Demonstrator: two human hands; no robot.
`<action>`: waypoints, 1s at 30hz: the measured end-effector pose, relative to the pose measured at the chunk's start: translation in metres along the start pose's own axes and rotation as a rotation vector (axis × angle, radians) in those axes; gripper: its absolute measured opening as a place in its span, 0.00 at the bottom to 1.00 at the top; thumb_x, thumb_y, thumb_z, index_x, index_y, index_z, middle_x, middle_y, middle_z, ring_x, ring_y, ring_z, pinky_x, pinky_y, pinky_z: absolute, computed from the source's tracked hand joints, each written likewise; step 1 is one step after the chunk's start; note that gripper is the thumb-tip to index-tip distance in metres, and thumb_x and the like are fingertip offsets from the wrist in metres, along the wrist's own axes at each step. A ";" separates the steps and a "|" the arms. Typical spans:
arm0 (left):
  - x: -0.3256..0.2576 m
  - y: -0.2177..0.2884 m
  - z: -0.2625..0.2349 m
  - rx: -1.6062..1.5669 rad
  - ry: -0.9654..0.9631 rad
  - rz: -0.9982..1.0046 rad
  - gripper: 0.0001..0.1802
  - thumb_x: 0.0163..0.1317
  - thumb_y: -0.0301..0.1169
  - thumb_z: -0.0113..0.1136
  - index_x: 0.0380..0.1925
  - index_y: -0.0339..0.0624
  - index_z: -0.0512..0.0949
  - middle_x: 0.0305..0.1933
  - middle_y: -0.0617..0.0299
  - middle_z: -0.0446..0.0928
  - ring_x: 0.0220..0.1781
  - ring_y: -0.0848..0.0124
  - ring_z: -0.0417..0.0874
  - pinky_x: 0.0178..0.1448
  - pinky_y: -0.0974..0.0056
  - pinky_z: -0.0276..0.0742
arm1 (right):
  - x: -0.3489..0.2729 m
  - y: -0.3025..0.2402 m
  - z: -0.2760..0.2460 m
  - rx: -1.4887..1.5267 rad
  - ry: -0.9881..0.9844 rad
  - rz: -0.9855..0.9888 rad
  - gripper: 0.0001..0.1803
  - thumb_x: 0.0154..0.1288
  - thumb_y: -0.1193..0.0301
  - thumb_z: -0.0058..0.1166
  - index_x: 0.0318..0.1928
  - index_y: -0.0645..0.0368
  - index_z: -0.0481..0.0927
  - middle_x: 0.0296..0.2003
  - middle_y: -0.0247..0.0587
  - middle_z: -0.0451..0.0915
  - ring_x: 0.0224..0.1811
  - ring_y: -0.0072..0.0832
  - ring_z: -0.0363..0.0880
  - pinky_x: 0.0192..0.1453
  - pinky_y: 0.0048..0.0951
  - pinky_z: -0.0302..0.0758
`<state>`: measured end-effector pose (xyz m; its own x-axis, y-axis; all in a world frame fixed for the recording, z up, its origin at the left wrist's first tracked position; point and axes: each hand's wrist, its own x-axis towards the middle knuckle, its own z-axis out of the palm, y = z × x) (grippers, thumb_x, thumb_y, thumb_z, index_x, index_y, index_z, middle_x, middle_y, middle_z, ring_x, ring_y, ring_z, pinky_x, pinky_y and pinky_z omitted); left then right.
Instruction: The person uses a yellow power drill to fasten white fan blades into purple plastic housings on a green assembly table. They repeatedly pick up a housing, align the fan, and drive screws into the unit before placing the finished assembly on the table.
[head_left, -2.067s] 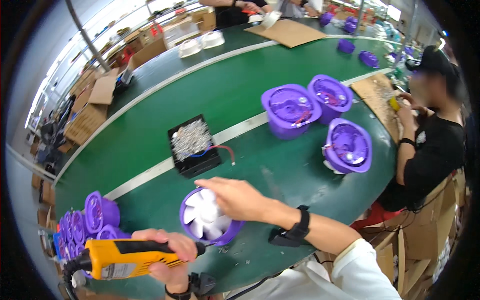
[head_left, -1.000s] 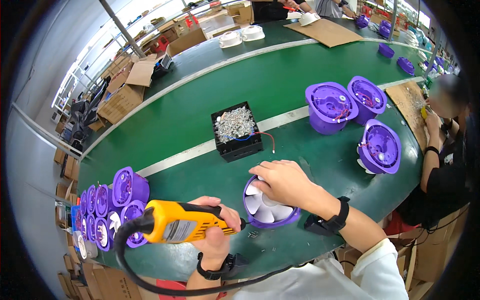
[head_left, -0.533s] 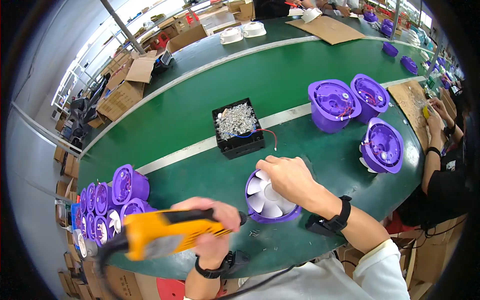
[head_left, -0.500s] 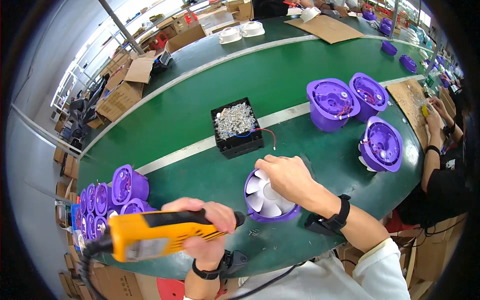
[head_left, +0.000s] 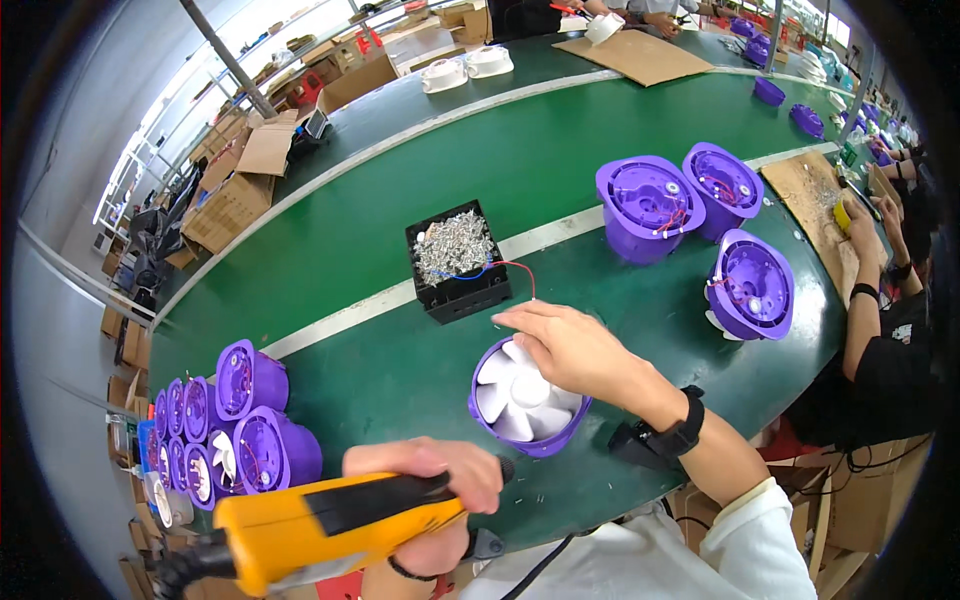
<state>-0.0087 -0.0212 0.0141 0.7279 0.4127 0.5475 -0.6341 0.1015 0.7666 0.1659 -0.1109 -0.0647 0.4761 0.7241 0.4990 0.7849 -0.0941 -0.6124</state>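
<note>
My left hand (head_left: 455, 480) is wrapped around a yellow and black electric screwdriver (head_left: 330, 530), its nose pointing right. That nose sits just off the near left side of a round purple housing (head_left: 543, 448); I cannot make out the bit. Inside the housing is a white fan (head_left: 518, 392) with several blades. Over the housing's far right side hovers my right hand (head_left: 570, 348), fingers stretched out and holding nothing; whether it touches the rim is hidden. Beyond it stands a black box (head_left: 462, 300) full of small screws, with a red and blue wire over its edge.
Several purple housings (head_left: 280, 450) are stacked at the left. Three more, one of them a tilted housing (head_left: 752, 285), stand at the right. A co-worker's hands (head_left: 868, 235) work over a cardboard sheet (head_left: 805, 215). Loose screws lie near my housing on the green table (head_left: 370, 400).
The screwdriver in my left hand has drawn nearer to me, its nose away from the housing's rim. My right hand's fingers have straightened and lifted from the fan.
</note>
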 end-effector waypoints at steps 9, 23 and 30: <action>-0.009 -0.024 0.008 0.201 -0.072 -0.043 0.35 0.58 0.65 0.47 0.42 0.43 0.57 0.16 0.61 0.69 0.12 0.69 0.71 0.19 0.64 0.72 | -0.005 -0.007 -0.003 0.258 -0.154 0.377 0.13 0.64 0.77 0.42 0.44 0.62 0.79 0.40 0.51 0.80 0.43 0.48 0.78 0.47 0.39 0.73; -0.003 -0.029 0.009 0.208 -0.127 -0.055 0.35 0.58 0.64 0.49 0.42 0.43 0.59 0.16 0.61 0.69 0.11 0.69 0.71 0.18 0.64 0.71 | -0.009 0.003 0.007 0.244 -0.034 0.273 0.12 0.60 0.77 0.43 0.39 0.63 0.80 0.36 0.53 0.81 0.40 0.49 0.79 0.43 0.44 0.75; -0.003 -0.032 0.010 0.197 -0.127 -0.062 0.34 0.58 0.64 0.50 0.42 0.43 0.58 0.15 0.61 0.69 0.11 0.70 0.71 0.17 0.64 0.71 | -0.010 0.003 0.008 0.248 -0.016 0.264 0.12 0.59 0.77 0.43 0.39 0.63 0.80 0.36 0.53 0.81 0.39 0.49 0.79 0.42 0.45 0.75</action>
<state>0.0122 -0.0351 -0.0084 0.7987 0.2925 0.5258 -0.5331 -0.0611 0.8438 0.1600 -0.1133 -0.0760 0.6420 0.7074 0.2955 0.5148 -0.1123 -0.8499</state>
